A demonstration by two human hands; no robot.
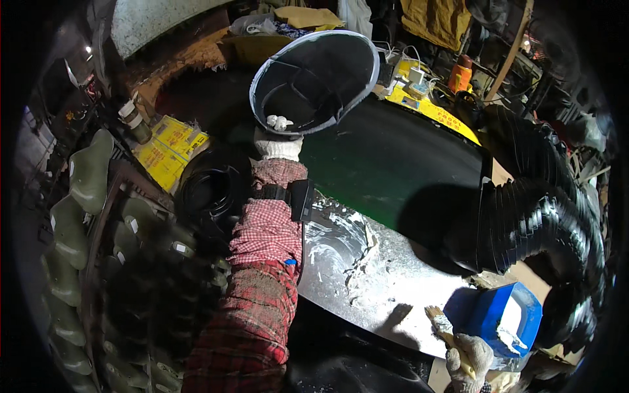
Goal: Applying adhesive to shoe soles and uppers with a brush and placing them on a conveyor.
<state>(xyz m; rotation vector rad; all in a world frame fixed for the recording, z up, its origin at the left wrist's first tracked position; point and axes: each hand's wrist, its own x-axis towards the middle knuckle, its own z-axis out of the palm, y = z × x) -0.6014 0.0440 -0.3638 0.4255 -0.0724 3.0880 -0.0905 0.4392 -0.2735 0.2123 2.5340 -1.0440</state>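
black flared piece (327, 75) pinched at rim in left hand (278, 142), likely for steadiness; right hand (479, 357) grips brush (443, 325) beside blue tub (486, 313), likely for short reach.

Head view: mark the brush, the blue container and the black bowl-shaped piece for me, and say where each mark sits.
Brush (442, 323): head view, on its white-smeared part.
Blue container (487, 317): head view, on its outer side wall.
Black bowl-shaped piece (318, 75): head view, on its dark inner surface.

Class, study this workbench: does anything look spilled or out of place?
Yes: white smears streak the metal surface, outside the blue container. They look like spilled or wiped-off paste, perhaps from the brush in the gloved right hand.
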